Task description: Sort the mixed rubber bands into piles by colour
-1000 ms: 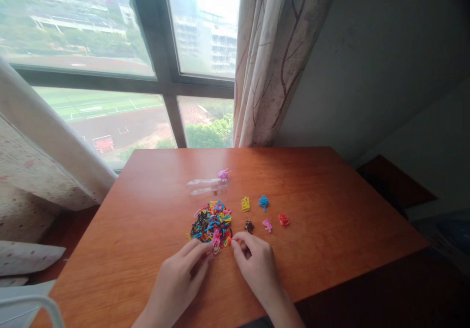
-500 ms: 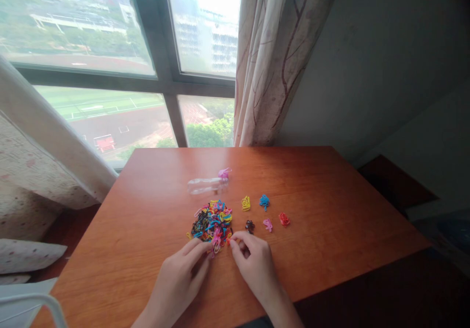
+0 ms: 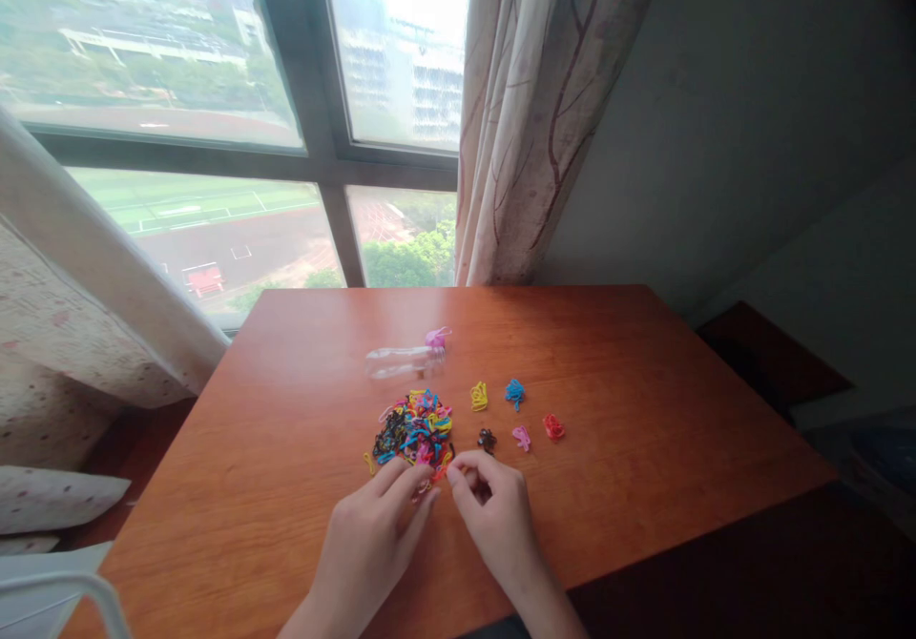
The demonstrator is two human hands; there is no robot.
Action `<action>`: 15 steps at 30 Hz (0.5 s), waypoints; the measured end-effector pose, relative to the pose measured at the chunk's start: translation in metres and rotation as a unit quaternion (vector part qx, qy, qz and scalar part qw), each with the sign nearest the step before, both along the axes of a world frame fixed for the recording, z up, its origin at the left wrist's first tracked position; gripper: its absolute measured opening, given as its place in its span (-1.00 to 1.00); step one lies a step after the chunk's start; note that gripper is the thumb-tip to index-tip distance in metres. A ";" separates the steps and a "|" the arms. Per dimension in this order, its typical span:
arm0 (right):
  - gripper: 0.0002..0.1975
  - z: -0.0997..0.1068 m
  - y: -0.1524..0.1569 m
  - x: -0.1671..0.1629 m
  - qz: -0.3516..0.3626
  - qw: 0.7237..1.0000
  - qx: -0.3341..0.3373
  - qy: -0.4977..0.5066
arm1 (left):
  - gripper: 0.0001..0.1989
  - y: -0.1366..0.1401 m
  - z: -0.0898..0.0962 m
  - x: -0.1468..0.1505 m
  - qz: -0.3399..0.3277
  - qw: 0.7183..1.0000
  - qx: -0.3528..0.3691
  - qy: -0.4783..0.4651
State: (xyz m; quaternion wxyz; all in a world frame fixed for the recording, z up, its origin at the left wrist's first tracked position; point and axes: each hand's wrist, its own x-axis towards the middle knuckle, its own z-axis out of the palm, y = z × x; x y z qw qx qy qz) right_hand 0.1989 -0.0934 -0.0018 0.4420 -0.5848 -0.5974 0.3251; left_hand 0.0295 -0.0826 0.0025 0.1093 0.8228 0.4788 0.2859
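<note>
A heap of small coloured elastic bands (image 3: 411,429) lies on the wooden table, mixing black, blue, yellow, pink and red. My left hand (image 3: 379,529) is at its near edge, thumb and index fingertips a little apart, with a few pale pink bands showing between them. Its index tip is close to a red elastic band (image 3: 440,475). From the right, my right hand (image 3: 497,505) pinches at this red band with thumb and index finger. Just beyond that hand sit small sorted piles: black bands (image 3: 487,441), pink bands (image 3: 522,439) and red bands (image 3: 553,426).
Farther back are a yellow pile (image 3: 479,396) and a blue pile (image 3: 514,393). A clear plastic bottle (image 3: 401,362) with a pink cap (image 3: 436,337) lies behind the heap. The table (image 3: 644,381) meets a window and curtain (image 3: 530,143) at the back.
My left hand has moved right, nearer my right fingertips, and away from the pink bands it was touching. My right hand has hardly moved. The sorted piles look the same.
</note>
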 end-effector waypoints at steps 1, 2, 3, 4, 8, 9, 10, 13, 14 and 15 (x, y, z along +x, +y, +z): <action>-0.78 0.000 -0.001 0.001 -0.002 1.000 -0.005 0.004 | -0.77 0.001 0.000 0.003 -0.001 1.000 -0.004 0.007; -0.77 0.000 -0.001 0.002 -0.006 1.000 -0.009 0.006 | -0.76 0.002 0.000 0.005 -0.002 1.000 -0.009 0.014; -0.77 0.000 -0.002 0.003 -0.011 1.000 -0.012 0.006 | -0.75 0.003 0.000 0.007 -0.004 1.000 -0.012 0.021; -0.76 -0.001 -0.002 0.005 -0.017 1.000 -0.013 0.005 | -0.75 0.004 -0.001 0.009 -0.003 0.999 -0.014 0.030; -0.72 -0.005 -0.003 0.017 -0.046 0.999 -0.004 -0.016 | -0.76 0.009 0.001 0.015 0.006 0.997 -0.001 0.071; -0.71 -0.006 -0.003 0.020 -0.052 0.998 -0.001 -0.025 | -0.75 0.010 0.002 0.017 0.006 0.996 0.005 0.086; -0.70 -0.007 -0.004 0.024 -0.057 0.998 0.000 -0.033 | -0.75 0.011 0.004 0.018 0.006 0.995 0.011 0.101; -0.69 -0.010 -0.005 0.036 -0.071 0.996 0.001 -0.049 | -0.75 0.013 0.007 0.022 0.012 0.988 0.025 0.151; -0.68 -0.010 -0.006 0.041 -0.077 0.996 0.001 -0.050 | -0.76 0.013 0.007 0.022 0.016 0.986 0.028 0.165; -0.68 -0.011 -0.006 0.047 -0.087 0.995 0.003 -0.052 | -0.78 0.014 0.007 0.023 0.020 0.984 0.030 0.177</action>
